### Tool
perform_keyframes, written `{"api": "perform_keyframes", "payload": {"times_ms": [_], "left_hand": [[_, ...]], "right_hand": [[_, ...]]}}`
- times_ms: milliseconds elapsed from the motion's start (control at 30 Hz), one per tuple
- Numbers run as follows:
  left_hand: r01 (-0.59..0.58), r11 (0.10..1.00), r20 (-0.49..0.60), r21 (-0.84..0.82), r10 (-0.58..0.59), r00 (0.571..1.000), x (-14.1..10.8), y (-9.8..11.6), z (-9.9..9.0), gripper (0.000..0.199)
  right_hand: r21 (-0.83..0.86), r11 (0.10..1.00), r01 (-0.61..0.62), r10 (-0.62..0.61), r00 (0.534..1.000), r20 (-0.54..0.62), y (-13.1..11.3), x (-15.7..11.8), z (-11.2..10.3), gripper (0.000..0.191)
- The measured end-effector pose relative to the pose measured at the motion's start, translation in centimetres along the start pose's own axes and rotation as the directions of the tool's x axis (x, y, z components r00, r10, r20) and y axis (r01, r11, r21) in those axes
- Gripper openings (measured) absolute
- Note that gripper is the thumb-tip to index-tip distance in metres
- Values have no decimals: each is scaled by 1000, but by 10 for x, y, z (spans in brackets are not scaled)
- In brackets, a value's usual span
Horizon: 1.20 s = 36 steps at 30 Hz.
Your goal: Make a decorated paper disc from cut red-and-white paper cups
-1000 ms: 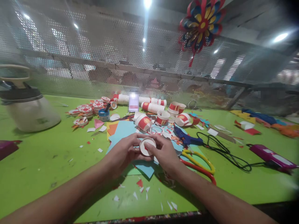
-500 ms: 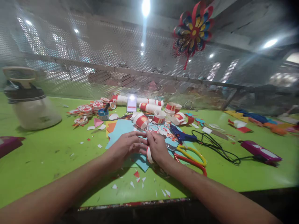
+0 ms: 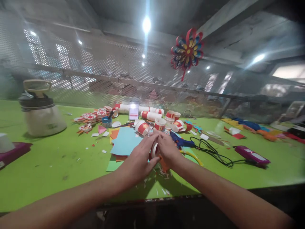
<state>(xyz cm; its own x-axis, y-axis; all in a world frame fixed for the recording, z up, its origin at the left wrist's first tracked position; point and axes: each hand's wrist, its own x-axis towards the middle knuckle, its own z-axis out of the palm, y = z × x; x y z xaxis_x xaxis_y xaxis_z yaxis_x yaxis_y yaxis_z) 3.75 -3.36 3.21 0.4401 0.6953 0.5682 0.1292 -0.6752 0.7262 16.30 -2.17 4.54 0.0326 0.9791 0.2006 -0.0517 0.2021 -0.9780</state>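
Between my two hands is a red and white paper cup (image 3: 154, 151), its pale rim facing toward me and much of it covered by fingers. My left hand (image 3: 143, 153) is curved around its left side, thumb below. My right hand (image 3: 168, 149) closes over the other side, and the fingertips of both hands meet at the top. An orange piece (image 3: 164, 163) hangs below my right palm; its link to the cup is hidden. Beyond lie light-blue paper sheets (image 3: 126, 141) and a tipped paper cup (image 3: 142, 127).
Right of my hands lie a blue glue gun (image 3: 182, 140), its black cord (image 3: 214, 151) and yellow-handled scissors (image 3: 195, 158). Cup stacks (image 3: 151, 115), a phone (image 3: 133, 111) and a blue jar (image 3: 106, 121) stand behind. A sprayer bottle (image 3: 44, 117) is at left.
My left hand has come in and wrapped round the cup, where its fingers were stretched beside it. The orange piece now shows. The whole view has tilted upward.
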Motion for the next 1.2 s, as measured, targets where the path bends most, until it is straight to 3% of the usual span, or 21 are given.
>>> {"api": "perform_keyframes", "payload": {"times_ms": [100,200,400,600,833,1033,1133,1200], "left_hand": [[128,983,-23,-135,-133,991,2,3,-7,51],[260,911,10,-321,-272,962,3,3,-18,42],[278,859,41,-430,-289,956,-7,-4,-33,54],[250,881,50,-402,-251,967,-21,1,-35,55],[230,932,-2,-280,-240,971,-29,0,-25,62],[252,935,45,-251,-249,968,-16,1,-20,48],[284,924,75,-257,-274,959,-10,2,-23,47],[302,915,93,-267,-287,953,-6,1,-25,49]], "right_hand": [[-8,1000,13,-13,999,33,-5,-3,-1,46],[-55,998,8,-2,994,111,-14,-12,-9,53],[-313,942,118,-63,982,180,-27,-35,-26,38],[-623,712,324,-266,946,188,-31,-43,-12,15],[-742,474,474,-407,865,292,-20,-50,-5,28],[-799,434,417,-466,863,197,-27,-48,-28,27],[-811,485,328,-432,896,103,-43,-56,-54,32],[-804,540,250,-331,941,70,-53,-72,-82,34]]}}
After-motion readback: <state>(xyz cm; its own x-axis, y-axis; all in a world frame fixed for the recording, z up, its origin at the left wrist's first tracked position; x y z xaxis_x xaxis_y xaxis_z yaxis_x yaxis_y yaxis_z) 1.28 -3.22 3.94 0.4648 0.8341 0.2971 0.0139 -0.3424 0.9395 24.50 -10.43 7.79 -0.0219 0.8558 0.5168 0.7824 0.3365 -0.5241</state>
